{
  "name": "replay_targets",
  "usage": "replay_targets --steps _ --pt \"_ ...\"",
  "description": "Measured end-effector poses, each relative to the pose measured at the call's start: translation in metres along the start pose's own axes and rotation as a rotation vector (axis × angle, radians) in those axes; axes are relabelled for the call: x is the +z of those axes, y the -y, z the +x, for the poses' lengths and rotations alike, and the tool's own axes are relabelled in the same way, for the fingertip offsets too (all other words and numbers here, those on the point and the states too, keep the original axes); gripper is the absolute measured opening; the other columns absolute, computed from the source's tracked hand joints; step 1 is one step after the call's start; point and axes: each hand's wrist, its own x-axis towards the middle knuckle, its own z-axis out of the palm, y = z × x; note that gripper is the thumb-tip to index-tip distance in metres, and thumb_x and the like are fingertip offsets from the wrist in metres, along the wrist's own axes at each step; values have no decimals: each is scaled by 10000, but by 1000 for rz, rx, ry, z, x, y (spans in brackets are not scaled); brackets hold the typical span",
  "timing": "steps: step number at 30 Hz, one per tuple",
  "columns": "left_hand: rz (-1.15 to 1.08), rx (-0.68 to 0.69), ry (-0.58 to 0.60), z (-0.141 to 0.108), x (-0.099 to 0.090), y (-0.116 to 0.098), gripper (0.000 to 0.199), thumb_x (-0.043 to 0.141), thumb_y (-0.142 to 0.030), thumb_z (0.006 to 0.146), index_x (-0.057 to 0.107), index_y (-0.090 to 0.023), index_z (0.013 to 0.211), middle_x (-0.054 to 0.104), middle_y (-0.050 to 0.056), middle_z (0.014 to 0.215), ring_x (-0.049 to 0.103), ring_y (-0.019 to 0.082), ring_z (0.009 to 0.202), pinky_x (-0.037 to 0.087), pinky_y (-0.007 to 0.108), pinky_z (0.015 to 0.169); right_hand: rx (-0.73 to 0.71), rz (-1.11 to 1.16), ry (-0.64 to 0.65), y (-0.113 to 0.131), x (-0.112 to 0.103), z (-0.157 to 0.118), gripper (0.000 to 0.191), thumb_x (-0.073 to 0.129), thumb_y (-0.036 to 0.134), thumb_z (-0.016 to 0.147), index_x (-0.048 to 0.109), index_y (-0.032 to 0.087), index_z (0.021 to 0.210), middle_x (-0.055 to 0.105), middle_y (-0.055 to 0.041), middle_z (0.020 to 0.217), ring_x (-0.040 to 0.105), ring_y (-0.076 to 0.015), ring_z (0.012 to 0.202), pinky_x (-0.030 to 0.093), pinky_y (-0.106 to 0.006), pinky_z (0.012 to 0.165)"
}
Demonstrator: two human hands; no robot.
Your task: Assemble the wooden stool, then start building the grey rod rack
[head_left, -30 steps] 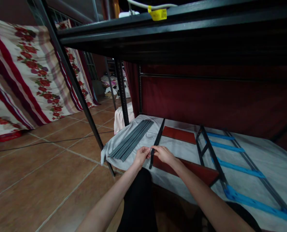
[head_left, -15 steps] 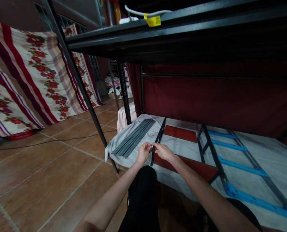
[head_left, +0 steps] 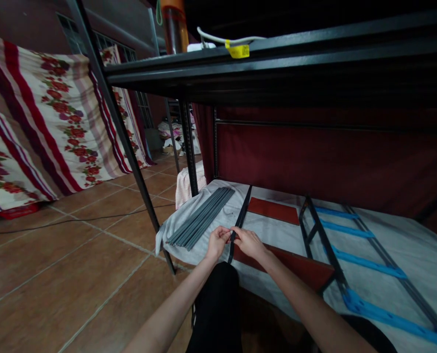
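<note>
Here, hands [head_left: 235, 241] meet near bed's front edge [head_left: 257, 287].

Brown tiles pave the floor [head_left: 93, 274] in dim light, a flowered sheet [head_left: 62, 117] hangs left (striped too), and a maroon curtain [head_left: 314, 166] backs the metal frame [head_left: 262, 59].

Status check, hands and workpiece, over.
Left hand at black bar's near end, fingertips pinched. Right hand gripping black bar. Red board close under right forearm.
</note>
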Motion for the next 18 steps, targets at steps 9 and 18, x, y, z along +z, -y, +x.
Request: replay_targets --steps 9,18 --pt "-47 -50 -22 3 0 -2 352 800 -403 583 622 -147 748 580 -25 549 517 90 495 421 213 514 44 -47 -28 10 4 -4 440 447 365 929 442 241 1351 619 -87 1270 584 -222 1145 406 -351 929" --pt "-57 -91 -20 6 -3 -1 323 796 -405 595 636 -137 681 603 9 578 514 91 500 413 226 516 67 -24 -16 8 3 -1 475 484 355 907 443 244 1366 611 -73 1293 586 -219 1146 409 -339 945"
